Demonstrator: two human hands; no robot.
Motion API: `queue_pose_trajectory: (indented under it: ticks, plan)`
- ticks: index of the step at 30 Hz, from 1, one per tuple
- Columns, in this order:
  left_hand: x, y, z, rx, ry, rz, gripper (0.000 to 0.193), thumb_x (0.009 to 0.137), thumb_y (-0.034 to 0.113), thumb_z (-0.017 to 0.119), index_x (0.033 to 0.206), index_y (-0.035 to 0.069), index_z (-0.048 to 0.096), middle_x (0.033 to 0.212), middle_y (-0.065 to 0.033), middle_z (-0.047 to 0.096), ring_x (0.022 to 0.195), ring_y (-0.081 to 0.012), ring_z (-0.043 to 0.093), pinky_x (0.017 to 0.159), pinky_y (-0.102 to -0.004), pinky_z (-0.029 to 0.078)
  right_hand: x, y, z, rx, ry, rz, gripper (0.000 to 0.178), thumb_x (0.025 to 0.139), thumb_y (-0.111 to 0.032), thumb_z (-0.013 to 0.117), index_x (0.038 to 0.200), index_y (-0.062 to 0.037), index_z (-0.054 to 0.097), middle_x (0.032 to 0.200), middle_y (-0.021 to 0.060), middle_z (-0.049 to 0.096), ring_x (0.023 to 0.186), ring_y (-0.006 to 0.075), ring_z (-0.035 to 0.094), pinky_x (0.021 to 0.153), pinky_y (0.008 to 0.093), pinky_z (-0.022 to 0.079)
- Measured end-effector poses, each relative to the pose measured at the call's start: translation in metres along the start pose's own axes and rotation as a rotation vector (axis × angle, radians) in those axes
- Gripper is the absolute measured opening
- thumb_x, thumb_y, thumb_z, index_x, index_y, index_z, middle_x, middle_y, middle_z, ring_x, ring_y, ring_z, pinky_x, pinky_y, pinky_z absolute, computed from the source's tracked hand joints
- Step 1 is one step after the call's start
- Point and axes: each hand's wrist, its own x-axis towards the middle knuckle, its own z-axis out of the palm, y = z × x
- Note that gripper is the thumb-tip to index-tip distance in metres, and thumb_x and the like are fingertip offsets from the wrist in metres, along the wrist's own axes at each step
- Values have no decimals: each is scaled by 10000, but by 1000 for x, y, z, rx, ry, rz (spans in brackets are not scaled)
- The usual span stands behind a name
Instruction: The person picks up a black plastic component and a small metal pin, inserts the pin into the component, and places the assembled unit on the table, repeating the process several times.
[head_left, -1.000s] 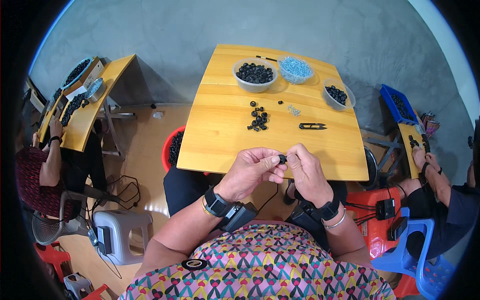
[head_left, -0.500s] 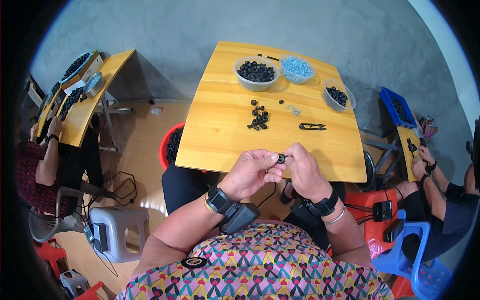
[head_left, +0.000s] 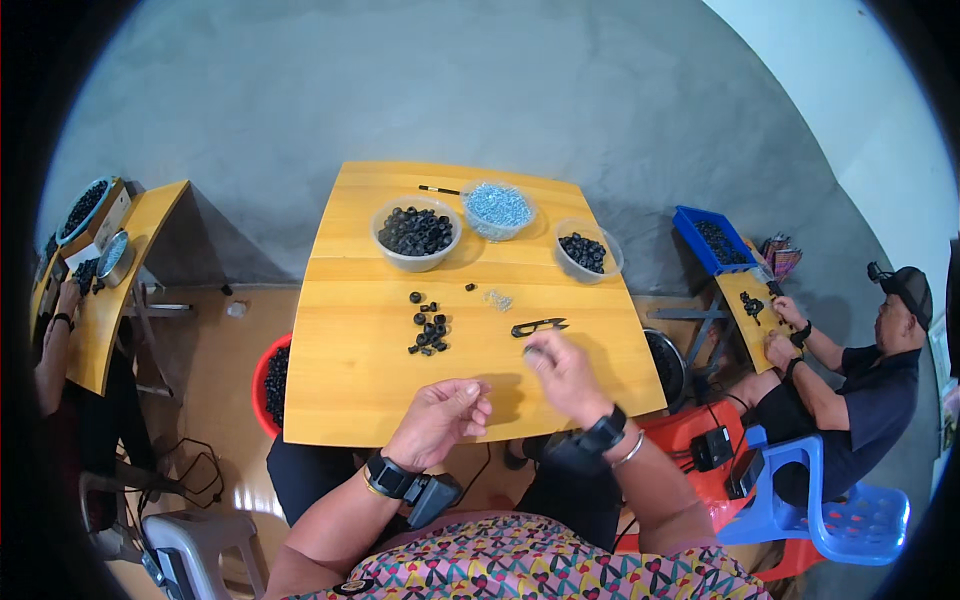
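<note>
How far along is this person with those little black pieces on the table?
Hard to say what is done: no finished pile is clearly apart. The right hand, blurred, reaches over the table beside the black snips; the left hand rests curled. Left: a loose heap of black rings and two bowls of black parts.

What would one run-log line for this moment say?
left hand: curled above table edge | right hand: blurred, near snips | loose black rings: mid-table | bowls: far edge

A red tub (head_left: 272, 385) is sitting under the table (head_left: 340, 400); a blue crate (head_left: 712, 238) is lying far right.
</note>
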Motion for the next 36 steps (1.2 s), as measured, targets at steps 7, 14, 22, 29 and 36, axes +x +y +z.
queue_pose_trajectory:
  ticks: [7,14,22,29,36]
  plan:
    - [24,0,-17,106,34,45,194,877,152,519,961,-17,565,789,-61,590,654,-117,573,618,-254,508,100,7,-89,-845,180,225,379,857,-246,474,1147,-13,402,822,230,601,795,404,568,673,463,434]
    - [22,-7,-28,237,12,74,199,869,115,529,990,-42,550,812,-74,590,672,-127,577,645,-269,520,103,18,-18,-302,-174,-25,152,813,-122,519,894,6,530,755,189,598,721,313,594,634,353,454]
    - [15,-3,-27,168,-32,26,195,872,102,520,1004,-40,543,828,-65,589,695,-115,574,657,-247,515,142,42,30,-427,-287,-136,130,772,-69,556,875,5,530,766,135,578,730,252,551,679,332,440]
    - [18,-10,-30,177,-63,91,187,876,116,517,975,-38,555,776,-40,567,652,-81,543,618,-233,505,155,50,59,-619,-407,-187,166,732,-94,607,852,-8,531,833,161,577,866,342,508,770,415,410]
    - [18,-9,-32,181,-83,63,187,873,115,521,993,-25,553,797,-45,575,687,-88,552,638,-242,514,140,44,58,-48,-340,-3,90,794,-71,537,816,7,496,708,65,528,576,139,513,547,270,443]
